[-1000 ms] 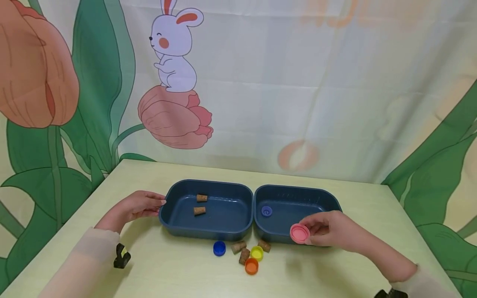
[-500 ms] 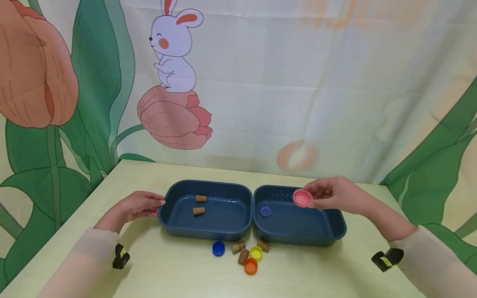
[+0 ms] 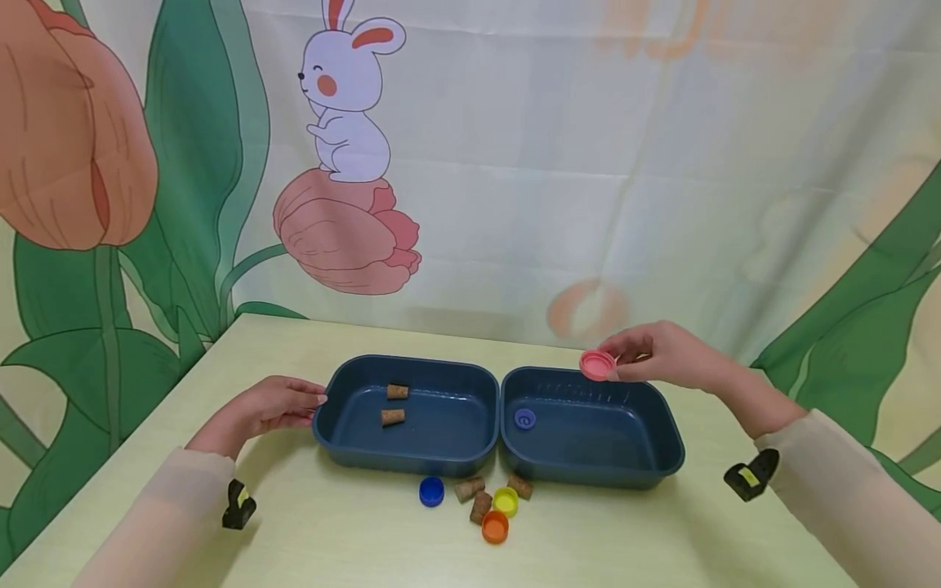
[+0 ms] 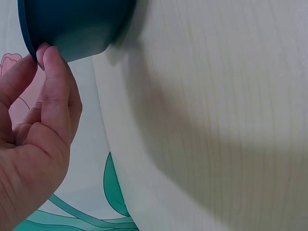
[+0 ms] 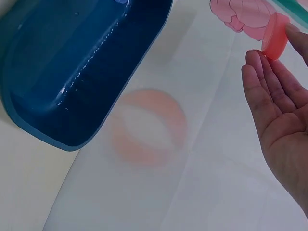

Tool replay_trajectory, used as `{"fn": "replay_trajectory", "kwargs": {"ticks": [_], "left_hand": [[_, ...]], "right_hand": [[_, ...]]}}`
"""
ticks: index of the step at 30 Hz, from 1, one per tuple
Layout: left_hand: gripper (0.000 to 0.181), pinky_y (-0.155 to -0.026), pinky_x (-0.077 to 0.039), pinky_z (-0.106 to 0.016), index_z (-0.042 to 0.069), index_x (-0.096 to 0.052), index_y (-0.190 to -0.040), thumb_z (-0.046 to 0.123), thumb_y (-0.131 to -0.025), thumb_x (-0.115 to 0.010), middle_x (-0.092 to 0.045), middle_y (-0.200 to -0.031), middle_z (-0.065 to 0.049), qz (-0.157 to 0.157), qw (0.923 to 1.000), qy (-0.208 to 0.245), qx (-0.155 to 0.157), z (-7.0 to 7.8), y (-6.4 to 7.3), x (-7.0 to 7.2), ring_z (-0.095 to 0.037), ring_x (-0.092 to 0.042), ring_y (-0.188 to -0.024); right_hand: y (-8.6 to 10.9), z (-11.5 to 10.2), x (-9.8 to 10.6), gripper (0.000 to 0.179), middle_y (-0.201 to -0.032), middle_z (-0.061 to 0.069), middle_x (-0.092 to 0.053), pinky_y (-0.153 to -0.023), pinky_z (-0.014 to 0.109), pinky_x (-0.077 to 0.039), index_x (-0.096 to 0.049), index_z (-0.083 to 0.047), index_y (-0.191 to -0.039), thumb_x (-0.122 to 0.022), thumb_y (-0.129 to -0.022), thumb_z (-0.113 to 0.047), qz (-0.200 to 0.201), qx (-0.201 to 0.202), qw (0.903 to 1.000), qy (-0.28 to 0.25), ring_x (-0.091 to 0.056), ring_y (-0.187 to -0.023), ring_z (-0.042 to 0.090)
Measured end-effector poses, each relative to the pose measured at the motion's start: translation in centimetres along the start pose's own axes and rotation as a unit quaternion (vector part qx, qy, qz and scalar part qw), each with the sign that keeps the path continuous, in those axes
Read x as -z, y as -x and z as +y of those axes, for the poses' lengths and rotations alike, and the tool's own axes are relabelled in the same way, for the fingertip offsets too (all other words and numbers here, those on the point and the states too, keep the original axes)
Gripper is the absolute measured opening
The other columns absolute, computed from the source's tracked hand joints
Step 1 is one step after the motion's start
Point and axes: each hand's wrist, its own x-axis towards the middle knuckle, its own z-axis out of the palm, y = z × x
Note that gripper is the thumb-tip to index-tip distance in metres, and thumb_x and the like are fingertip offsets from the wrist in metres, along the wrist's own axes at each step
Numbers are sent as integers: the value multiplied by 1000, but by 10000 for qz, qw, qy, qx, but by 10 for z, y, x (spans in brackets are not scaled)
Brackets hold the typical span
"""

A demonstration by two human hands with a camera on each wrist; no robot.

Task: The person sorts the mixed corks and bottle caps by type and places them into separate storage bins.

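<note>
In the head view my right hand (image 3: 662, 355) pinches a pink bottle cap (image 3: 598, 365) by its edge, held up over the back rim of the right blue tray (image 3: 588, 478). The right wrist view shows the same cap (image 5: 275, 36) between thumb and fingertips. My left hand (image 3: 275, 404) grips the left rim of the left blue tray (image 3: 404, 463); in the left wrist view thumb and fingers pinch that tray's wall (image 4: 77, 33). Two corks (image 3: 393, 417) lie in the left tray. A purple cap (image 3: 524, 420) lies in the right tray.
In front of the trays on the pale table (image 3: 353, 531) lie a blue cap (image 3: 431, 492), a yellow cap (image 3: 506, 502), an orange cap (image 3: 496, 527) and several corks (image 3: 481, 508). A printed cloth (image 3: 500, 204) hangs behind the table.
My right hand has carried the pink cap up and away from me, from the right tray's front edge to above its back rim. My left hand stays on the left tray.
</note>
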Motion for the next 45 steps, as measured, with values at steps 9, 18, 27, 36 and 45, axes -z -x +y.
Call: {"fn": "replay_trajectory", "kwargs": {"ticks": [9, 18, 27, 36, 45], "left_hand": [[55, -77, -62, -21, -16, -41, -146, 15, -104, -58, -71, -92, 4, 39, 10000, -77, 32, 1, 0, 1, -6, -69, -80], [55, -77, -62, -21, -17, -40, -146, 15, -105, -58, -71, -91, 5, 28, 10000, -47, -2, -1, 1, 1, -5, -68, -80], [56, -77, -62, -20, -18, -39, -146, 15, -105, -57, -71, -97, 1, 24, 9998, -183, -108, 2, 3, 0, -6, -67, -81], [56, -78, -62, -21, -17, -40, -147, 16, -105, -58, -72, -98, 1, 23, 9999, -146, -22, 0, 3, -1, -7, -68, -82], [56, -81, -63, -24, -17, -39, -147, 15, -105, -57, -73, -102, -1, 57, 9997, -236, 18, 2, 2, 0, -8, -69, -85]], "right_hand": [[-24, 8, 0, 35, -100, 5, -78, -77, 26, -56, -74, -4, -122, -75, -93, -24, -111, -60, 9988, 477, -67, -88, 12], [-44, 16, -9, 35, -106, 12, -78, -78, 24, -56, -73, -1, -121, -75, -92, -21, -263, 32, 9983, 510, -68, -91, 15], [-55, 23, -16, 37, -108, 17, -77, -83, 28, -60, -71, 4, -121, -75, -91, -17, -432, 77, 9984, 349, -72, -95, 20], [-63, 30, -23, 36, -106, 18, -76, -86, 35, -62, -71, 5, -118, -75, -90, -16, -608, 107, 9966, 553, -71, -95, 23], [-73, 43, -33, 35, -106, 18, -77, -90, 38, -62, -72, 6, -117, -75, -90, -16, -746, 255, 9958, 467, -70, -95, 22]]}}
